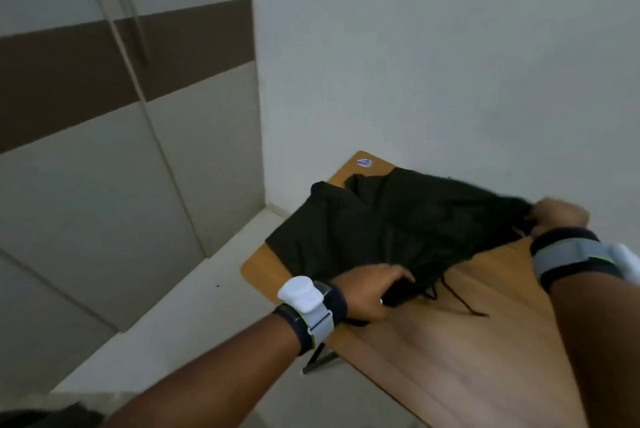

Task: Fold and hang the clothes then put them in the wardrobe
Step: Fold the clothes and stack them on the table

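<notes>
The black drawstring fabric garment (381, 226) is bunched up at the 12 o'clock end of the brown wooden bench (467, 323). The hands are well apart: left hand (374, 289) grips its 6 o'clock edge, right hand (561, 216) pinches the 3 o'clock corner. Imo pull it taut and flat before folding.

Table (485, 341) cut off below, right hand (561, 216) — blurred

Garment (381, 230) on table (467, 341) — wardrobe (104, 150) left.

Wooden table (467, 341) — black garment (363, 233) and sticker (363, 162) on it.
</notes>
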### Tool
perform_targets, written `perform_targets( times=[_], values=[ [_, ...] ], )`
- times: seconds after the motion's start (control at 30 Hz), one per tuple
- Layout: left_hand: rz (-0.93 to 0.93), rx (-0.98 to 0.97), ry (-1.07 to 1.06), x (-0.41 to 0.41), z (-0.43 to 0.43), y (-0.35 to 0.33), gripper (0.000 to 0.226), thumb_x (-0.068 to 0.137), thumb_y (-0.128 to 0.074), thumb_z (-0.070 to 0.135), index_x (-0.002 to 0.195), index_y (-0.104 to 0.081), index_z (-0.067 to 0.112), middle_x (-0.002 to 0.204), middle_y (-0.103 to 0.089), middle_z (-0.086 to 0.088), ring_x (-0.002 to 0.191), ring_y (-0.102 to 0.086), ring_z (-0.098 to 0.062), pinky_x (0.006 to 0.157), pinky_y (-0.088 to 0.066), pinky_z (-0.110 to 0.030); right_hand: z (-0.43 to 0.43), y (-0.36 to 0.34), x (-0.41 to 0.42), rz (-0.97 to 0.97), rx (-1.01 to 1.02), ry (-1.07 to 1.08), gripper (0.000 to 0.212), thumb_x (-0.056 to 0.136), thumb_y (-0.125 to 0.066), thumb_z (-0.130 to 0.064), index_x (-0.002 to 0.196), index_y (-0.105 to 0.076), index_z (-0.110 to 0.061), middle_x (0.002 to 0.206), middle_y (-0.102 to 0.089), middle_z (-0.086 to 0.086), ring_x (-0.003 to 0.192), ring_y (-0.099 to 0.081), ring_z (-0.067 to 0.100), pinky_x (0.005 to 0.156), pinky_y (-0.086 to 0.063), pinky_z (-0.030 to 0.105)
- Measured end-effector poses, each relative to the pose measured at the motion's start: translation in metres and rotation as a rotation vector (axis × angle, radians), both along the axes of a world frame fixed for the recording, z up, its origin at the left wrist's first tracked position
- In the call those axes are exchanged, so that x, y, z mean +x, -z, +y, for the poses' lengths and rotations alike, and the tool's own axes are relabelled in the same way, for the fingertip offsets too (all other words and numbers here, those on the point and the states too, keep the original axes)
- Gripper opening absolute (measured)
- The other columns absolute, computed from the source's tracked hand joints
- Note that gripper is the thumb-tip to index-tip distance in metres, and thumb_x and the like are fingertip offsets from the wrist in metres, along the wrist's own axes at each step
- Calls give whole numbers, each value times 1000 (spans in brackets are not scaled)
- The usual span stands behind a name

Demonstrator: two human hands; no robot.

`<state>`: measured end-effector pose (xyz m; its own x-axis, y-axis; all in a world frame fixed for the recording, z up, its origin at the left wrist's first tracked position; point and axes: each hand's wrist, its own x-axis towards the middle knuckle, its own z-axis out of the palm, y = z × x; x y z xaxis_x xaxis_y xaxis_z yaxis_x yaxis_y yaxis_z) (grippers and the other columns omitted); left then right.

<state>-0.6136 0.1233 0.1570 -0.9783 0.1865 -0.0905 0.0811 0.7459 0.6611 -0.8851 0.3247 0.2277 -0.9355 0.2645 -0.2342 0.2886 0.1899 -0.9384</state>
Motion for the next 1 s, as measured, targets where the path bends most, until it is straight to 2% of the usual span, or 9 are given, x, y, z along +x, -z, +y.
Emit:
perform_targets(
  times=[0.03,0.07,0.17,0.33,0.47,0.6,0.73,0.87,1.0],
  values=[
    [-61,29,44,-7,7,14,60,82,-65,11,138,-45,21,128,-56,-5,113,-55,-21,90,-42,-27,16,21,-2,-72,167,67,29,93,-57,-10,119,-61,2,120,-62,17,121,-54,35,101,-45,40],
    [-114,55,63,-13,11,26,59,83,-66,11,138,-46,22,127,-56,-5,110,-57,-22,88,-44,-28,30,41,-1,-141,151,111,29,92,-57,-7,119,-60,4,123,-60,20,119,-54,37,101,-44,43],
    [-177,30,18,-34,10,62,58,85,-68,20,139,-46,24,129,-55,-4,111,-57,-23,89,-43,-27,38,79,45,-104,144,153,26,89,-51,-4,113,-61,-8,105,-62,13,102,-59,32,91,-48,42],
    [-124,-361,-136,-60,-8,102,72,87,-62,44,149,-29,29,156,-25,-3,143,-25,-26,115,-26,-38,10,144,107,63,499,-429,28,89,-63,-14,116,-60,-15,124,-61,13,117,-55,33,102,-41,43],
    [-182,-567,-175,-61,-6,126,92,78,-61,61,153,-21,26,161,-10,-9,147,-14,-36,116,-19,-52,10,189,117,-142,722,-664,71,94,-47,-55,152,-24,-20,162,-9,13,146,-11,40,117,-15,53],
    [-193,-630,-163,-63,15,154,82,68,-45,74,133,-53,25,140,-52,-14,119,-58,-38,88,-50,-57,39,211,96,-188,888,-646,78,96,-32,-62,155,-5,-19,163,9,7,149,8,32,118,-2,56],
    [-126,-555,-66,-65,55,160,72,79,-39,72,136,-51,30,144,-49,-8,125,-55,-34,91,-52,-51,78,214,60,-221,992,-620,78,97,-34,-55,156,0,-15,163,11,5,149,8,31,118,1,55],
    [-154,-372,153,-85,105,143,71,89,-32,68,151,-21,35,163,-8,2,149,-9,-27,109,-28,-54,117,203,20,-373,1089,-442,77,95,-41,-45,155,-7,-12,164,3,7,148,4,40,118,4,55],
    [43,-357,203,-121,130,143,61,89,-37,66,141,-42,32,149,-42,4,131,-45,-25,97,-42,-45,130,186,-10,-363,1016,-185,88,81,-65,-30,151,-17,-10,161,-9,15,145,-8,44,118,-5,56]
  ],
)
